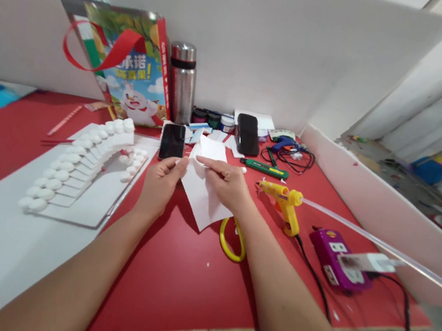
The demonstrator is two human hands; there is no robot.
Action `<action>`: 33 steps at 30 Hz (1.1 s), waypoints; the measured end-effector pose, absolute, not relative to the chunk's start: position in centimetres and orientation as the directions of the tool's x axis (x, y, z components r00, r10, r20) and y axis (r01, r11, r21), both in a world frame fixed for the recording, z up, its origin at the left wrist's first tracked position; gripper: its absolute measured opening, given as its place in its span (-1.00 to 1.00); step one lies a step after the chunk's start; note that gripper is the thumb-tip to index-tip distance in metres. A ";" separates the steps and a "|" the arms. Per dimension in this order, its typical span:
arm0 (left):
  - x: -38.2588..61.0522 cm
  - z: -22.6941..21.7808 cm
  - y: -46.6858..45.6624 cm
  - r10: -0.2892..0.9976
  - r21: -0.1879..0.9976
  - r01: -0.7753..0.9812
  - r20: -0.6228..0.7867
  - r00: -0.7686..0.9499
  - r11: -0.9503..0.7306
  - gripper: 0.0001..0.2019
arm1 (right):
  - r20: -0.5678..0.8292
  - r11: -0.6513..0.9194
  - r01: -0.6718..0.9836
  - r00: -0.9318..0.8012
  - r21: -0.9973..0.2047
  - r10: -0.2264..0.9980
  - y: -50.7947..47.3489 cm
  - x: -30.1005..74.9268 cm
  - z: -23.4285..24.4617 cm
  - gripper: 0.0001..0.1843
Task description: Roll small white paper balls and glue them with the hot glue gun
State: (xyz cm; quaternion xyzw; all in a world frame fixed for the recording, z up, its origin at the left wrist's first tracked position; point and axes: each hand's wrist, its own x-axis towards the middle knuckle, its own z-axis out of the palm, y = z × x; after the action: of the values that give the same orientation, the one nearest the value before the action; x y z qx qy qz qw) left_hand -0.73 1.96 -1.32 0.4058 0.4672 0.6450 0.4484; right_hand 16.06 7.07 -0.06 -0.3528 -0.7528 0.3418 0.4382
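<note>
In the head view, a folded white sheet of paper (200, 199) is held up over the red table, with one pointed corner hanging toward me. My left hand (160, 184) pinches its left edge between thumb and fingers. On the upper right of the sheet is my right hand (226, 185), fingers bent across it and the thumb hidden behind or below. The fingertips of both hands are close together at a curled edge of the paper. Partly covered by the right forearm and sheet, a yellow ring-shaped handle (224, 246) lies on the table.
To the left, a curved stepped white model (85, 159) with round white pieces sits on white boards. A yellow glue gun (283, 198) and purple power strip (336, 260) lie right. Behind are a phone (172, 141), steel flask (184, 82), gift bag (141, 83) and green cutter (265, 168).
</note>
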 end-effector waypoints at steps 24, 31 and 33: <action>-1.1 -1.3 2.2 0.936 0.975 -0.183 0.056 -0.347 -0.127 -0.64 | 0.376 0.516 0.167 -0.505 -0.840 0.777 6.9 16.3 0.5 -0.67; -1.0 -0.6 1.6 0.919 0.981 0.056 0.193 -0.344 -0.185 -0.74 | 0.137 0.209 0.125 -0.427 -0.970 0.894 6.8 15.9 0.5 -0.55; -0.7 -0.6 1.4 0.906 0.969 0.126 0.245 -0.345 -0.214 -0.78 | 0.129 0.216 0.165 -0.425 -0.962 0.896 6.7 15.8 0.3 -0.63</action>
State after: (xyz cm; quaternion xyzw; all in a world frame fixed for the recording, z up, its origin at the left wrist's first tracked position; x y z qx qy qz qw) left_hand -0.74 1.42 -0.57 0.4767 0.5410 0.6163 0.3166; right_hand 15.83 6.72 0.30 -0.3868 -0.6855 0.4922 0.3716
